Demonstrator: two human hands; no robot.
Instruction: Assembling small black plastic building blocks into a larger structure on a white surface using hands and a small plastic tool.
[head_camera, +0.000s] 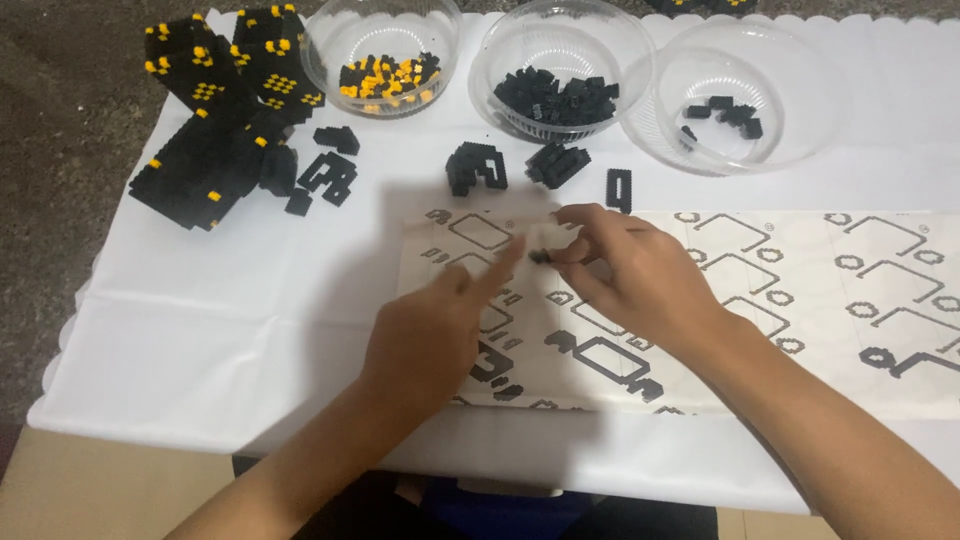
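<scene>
Right hand (625, 275) pinches a small black brick (540, 257) over the instruction sheet (800, 300) | left hand (425, 335), forefinger extended, points toward it from just left | brick bowls (560, 75) beyond on bench

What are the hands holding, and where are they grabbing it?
A tiny black brick piece, pinched at its right end by the right hand; the left hand fingertip touches its left end.
</scene>
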